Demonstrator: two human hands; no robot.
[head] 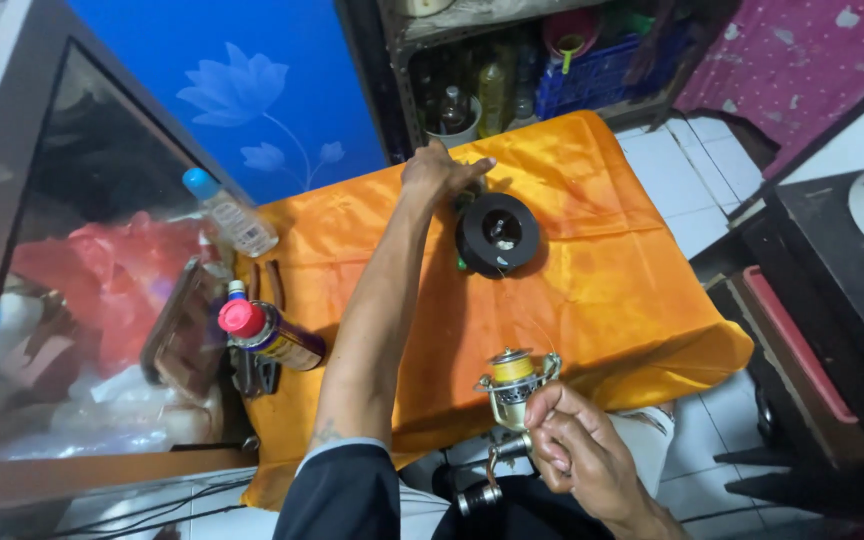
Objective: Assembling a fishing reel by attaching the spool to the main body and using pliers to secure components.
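Right hand [577, 450] closes its grip on the fishing reel [514, 385], some yellow line already wound, while left hand [437, 172], fingers loosely spread, touches the black line spool [497, 233] beyond.

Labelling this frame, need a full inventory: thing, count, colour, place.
line spool: 1, black, middle of the cloth, by the left hand
fishing reel: 1, silver with yellow line, near edge of the cloth
cloth: 1, orange, covering the table
spray can: 1, red cap, lying at the cloth's left edge
plastic bottle: 1, clear with blue cap, lying at the far left corner
crate: 1, blue, on the shelf behind
bottles: several, shelf behind, count unclear
left hand: 1, at the spool's far side
right hand: 1, fingers gripping the reel
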